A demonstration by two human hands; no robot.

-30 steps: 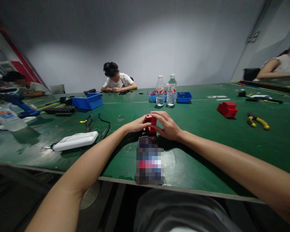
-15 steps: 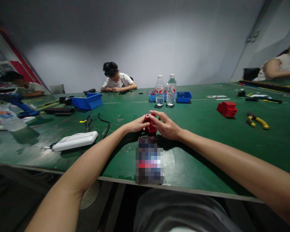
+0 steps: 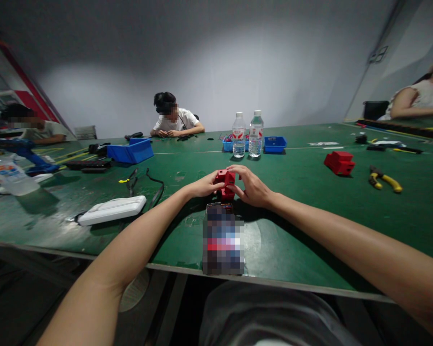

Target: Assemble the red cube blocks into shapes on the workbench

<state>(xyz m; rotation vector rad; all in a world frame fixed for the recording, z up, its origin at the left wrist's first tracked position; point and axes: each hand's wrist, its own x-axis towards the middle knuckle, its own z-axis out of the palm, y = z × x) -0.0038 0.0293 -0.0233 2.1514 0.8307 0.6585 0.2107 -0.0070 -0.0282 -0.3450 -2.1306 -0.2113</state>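
Note:
A red block-shaped part (image 3: 228, 179) with openings in its faces stands just beyond a phone-like device (image 3: 223, 240), whose screen is blurred out. My left hand (image 3: 206, 185) is closed on its left side, the thumb lying across the near face. On the opposite side, my right hand (image 3: 253, 187) curves round the part, with fingertips at its upper edge and the thumb against its lower right. A second red part (image 3: 339, 163) of similar look lies to the right. Yellow-handled pliers (image 3: 385, 180) rest close to it.
Two water bottles (image 3: 247, 134) stand beyond my hands beside a small blue bin (image 3: 274, 144). Left lie a white device (image 3: 112, 210) with a black strap, a larger blue bin (image 3: 130, 151) and a water bottle (image 3: 12, 175). A co-worker (image 3: 180, 120) leans over the far table edge.
My right fingers have drawn back to the right from across the red part, so more of its face shows. The left hand has barely moved.

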